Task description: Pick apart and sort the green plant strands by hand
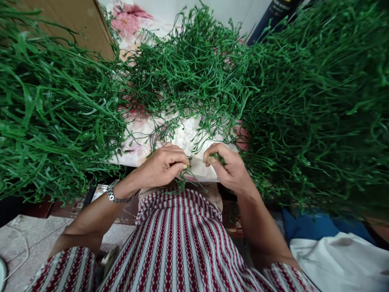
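Note:
My left hand (165,164), with a metal watch (114,194) on its wrist, pinches a thin green plastic stem (183,178) at the near edge of the table. The stem's lower end hangs over my lap. A short gap to the right, my right hand (226,164) is closed with a small green piece (217,157) showing between its fingers. Just beyond both hands, loose green stems (164,132) lie on the white and pink floral tablecloth (188,134). Most of what each hand holds is hidden by the fingers.
Large heaps of green plastic stems rise at the left (54,109), middle (194,69) and right (319,105). A cardboard box (75,24) stands behind the left heap, a dark cylinder (273,18) at the back right. White cloth (340,259) lies low at the right.

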Tool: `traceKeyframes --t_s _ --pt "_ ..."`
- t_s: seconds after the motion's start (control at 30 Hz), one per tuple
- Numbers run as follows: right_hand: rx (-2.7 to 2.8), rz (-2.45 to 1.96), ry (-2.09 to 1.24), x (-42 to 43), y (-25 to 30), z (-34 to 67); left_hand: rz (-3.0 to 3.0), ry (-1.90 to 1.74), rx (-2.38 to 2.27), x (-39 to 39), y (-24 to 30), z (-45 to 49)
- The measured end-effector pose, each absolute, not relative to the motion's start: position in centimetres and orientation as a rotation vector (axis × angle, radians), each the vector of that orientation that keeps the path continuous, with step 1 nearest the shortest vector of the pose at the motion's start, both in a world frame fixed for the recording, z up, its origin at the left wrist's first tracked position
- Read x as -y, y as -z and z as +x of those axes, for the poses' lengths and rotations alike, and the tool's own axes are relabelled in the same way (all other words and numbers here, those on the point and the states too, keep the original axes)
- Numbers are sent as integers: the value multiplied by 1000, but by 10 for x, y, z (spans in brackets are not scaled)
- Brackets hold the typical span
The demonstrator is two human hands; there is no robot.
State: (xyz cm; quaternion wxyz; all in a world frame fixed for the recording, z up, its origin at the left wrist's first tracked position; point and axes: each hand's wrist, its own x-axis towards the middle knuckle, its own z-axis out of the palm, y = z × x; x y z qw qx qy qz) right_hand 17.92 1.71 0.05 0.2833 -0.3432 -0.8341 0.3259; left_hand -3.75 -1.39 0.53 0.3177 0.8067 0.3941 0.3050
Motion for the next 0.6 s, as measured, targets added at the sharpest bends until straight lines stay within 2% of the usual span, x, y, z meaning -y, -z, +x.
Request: traceKeyframes --t_s 0.2,0.37,0.47,0.6 --pt "2026 -1062 -1095 -6 6 148 2038 -1072 -1255 12 5 -22" --pt "2052 -1064 -1073 -7 9 142 2151 -1164 -1339 13 5 -14" --pt "2126 -1035 -1012 -11 8 147 2310 -1094 -1352 11 4 -17" --pt "2382 -826 -839 -16 5 153 2462 -776 -1192 5 -3 -28"
